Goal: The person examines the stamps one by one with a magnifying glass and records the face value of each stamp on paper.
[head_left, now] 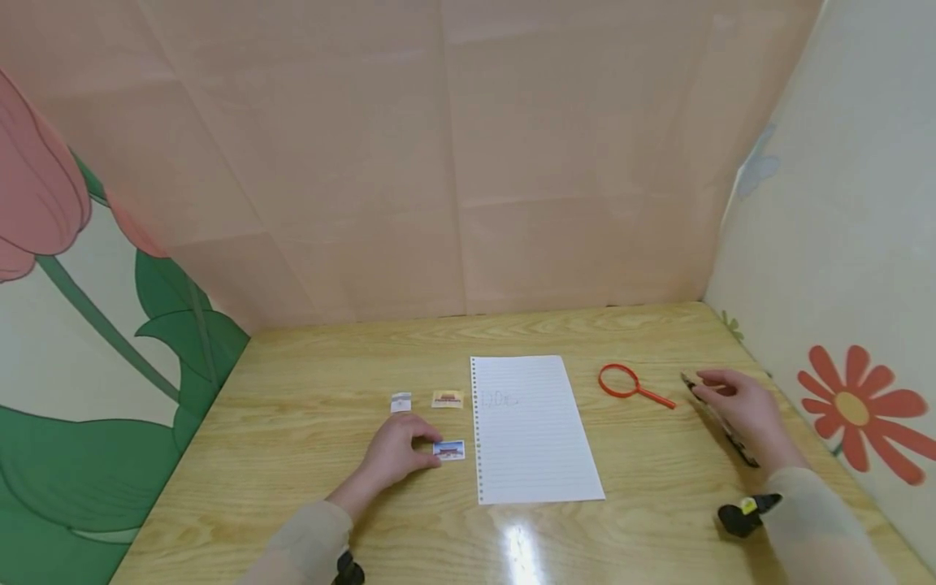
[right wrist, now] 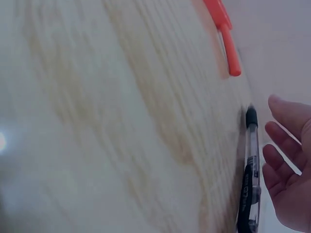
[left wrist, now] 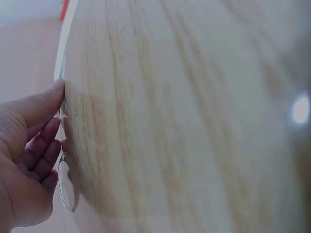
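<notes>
In the head view my left hand [head_left: 398,451] is low over the table, with thumb and forefinger at the upper and lower edges of a small blue picture stamp [head_left: 449,451]. A yellowish stamp [head_left: 448,399] and a small grey-and-white stamp [head_left: 400,402] lie just beyond that hand. My right hand [head_left: 742,410] hovers beside a black ballpoint pen [right wrist: 250,179] on the table. Its fingers [right wrist: 278,158] are loosely bent and apart from the pen. Part of the pen is hidden by the right hand in the head view.
Between the hands lies a white lined sheet [head_left: 537,455] with punched holes and faint handwriting near its top left. A red magnifying glass [head_left: 639,386] rests right of the sheet. Walls stand behind and on both sides of the wooden table [head_left: 292,422].
</notes>
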A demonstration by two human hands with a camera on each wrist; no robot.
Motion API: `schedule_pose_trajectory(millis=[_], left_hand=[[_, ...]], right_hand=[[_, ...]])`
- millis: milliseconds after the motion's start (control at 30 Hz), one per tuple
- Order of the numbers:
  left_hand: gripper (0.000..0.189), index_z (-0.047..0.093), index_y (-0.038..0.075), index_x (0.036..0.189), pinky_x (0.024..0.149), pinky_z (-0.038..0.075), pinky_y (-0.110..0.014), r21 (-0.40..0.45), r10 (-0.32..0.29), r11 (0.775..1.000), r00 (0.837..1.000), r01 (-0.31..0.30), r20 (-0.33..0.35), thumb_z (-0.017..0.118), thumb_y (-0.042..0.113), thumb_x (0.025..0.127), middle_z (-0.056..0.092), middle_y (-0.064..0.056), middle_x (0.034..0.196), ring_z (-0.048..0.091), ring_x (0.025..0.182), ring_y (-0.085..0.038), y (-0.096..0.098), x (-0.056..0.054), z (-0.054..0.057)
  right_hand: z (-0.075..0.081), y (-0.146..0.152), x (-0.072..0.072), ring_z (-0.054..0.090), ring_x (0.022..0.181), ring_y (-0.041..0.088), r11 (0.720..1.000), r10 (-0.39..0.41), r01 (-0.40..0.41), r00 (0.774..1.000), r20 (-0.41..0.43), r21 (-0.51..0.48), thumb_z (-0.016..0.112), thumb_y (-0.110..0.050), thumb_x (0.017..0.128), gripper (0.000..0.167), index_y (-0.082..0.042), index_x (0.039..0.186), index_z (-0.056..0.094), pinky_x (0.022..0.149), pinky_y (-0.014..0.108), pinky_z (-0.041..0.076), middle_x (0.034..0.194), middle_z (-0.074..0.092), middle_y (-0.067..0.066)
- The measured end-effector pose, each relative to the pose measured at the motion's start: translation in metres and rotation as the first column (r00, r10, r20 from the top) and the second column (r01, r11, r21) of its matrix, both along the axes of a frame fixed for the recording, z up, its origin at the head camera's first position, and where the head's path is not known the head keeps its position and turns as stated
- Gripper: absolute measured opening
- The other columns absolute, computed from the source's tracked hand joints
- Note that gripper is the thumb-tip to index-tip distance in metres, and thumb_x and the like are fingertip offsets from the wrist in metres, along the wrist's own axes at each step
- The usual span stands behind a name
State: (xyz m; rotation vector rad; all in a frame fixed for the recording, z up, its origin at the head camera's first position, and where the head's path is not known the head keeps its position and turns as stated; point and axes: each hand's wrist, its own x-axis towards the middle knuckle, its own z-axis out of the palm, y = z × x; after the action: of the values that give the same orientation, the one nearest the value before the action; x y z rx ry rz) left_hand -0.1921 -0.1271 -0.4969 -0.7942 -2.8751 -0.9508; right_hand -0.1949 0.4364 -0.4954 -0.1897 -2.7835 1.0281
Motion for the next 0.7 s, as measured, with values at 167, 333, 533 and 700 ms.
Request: schedule_pose_trajectory(millis=[167, 333, 533, 700], left_hand=[[0.026, 0.078, 0.015, 0.095, 0.09, 0.049, -0.04, -0.005, 0.01, 1.0, 1.0, -0.01, 0.007, 0.089, 0.024, 0.074, 0.069, 0.008, 0.093, 0.06, 0.093, -0.014, 0.0, 0.0, 0.0], [0.026, 0.078, 0.015, 0.095, 0.089, 0.049, -0.04, -0.006, 0.002, 1.0, 1.0, -0.002, -0.004, 0.089, 0.024, 0.073, 0.069, 0.007, 0.093, 0.06, 0.092, -0.014, 0.0, 0.0, 0.0], [0.026, 0.078, 0.014, 0.094, 0.088, 0.049, -0.04, 0.002, 0.001, 1.0, 1.0, -0.001, -0.013, 0.09, 0.022, 0.072, 0.069, 0.007, 0.092, 0.06, 0.091, -0.015, 0.0, 0.0, 0.0], [0.026, 0.078, 0.014, 0.094, 0.087, 0.049, -0.04, -0.003, 0.001, 1.0, 1.0, -0.001, -0.013, 0.089, 0.022, 0.073, 0.068, 0.008, 0.091, 0.06, 0.091, -0.015, 0.001, 0.0, 0.001]], right_hand=[[-0.003, 0.004, -0.001, 0.058, 0.098, 0.037, 0.999, 0.018, -0.018, 1.0, 0.025, 0.031, 0.063, -0.037, 0.098, 0.055, 0.005, 0.133, 0.057, 0.063, 0.029, 0.052, 0.12, 0.06, 0.028], [-0.008, 0.007, -0.001, 0.057, 0.103, 0.043, 0.998, 0.046, -0.047, 0.998, 0.036, 0.034, 0.065, -0.036, 0.097, 0.057, 0.007, 0.134, 0.055, 0.074, 0.044, 0.051, 0.123, 0.059, 0.031], [-0.015, 0.01, -0.002, 0.052, 0.11, 0.048, 0.997, 0.068, -0.068, 0.998, 0.015, 0.026, 0.065, -0.033, 0.097, 0.057, 0.007, 0.135, 0.054, 0.083, 0.059, 0.047, 0.129, 0.054, 0.034], [-0.018, 0.011, -0.003, 0.046, 0.114, 0.052, 0.997, 0.065, -0.065, 0.998, -0.002, 0.047, 0.067, -0.033, 0.096, 0.058, 0.009, 0.133, 0.055, 0.088, 0.065, 0.041, 0.13, 0.049, 0.035]])
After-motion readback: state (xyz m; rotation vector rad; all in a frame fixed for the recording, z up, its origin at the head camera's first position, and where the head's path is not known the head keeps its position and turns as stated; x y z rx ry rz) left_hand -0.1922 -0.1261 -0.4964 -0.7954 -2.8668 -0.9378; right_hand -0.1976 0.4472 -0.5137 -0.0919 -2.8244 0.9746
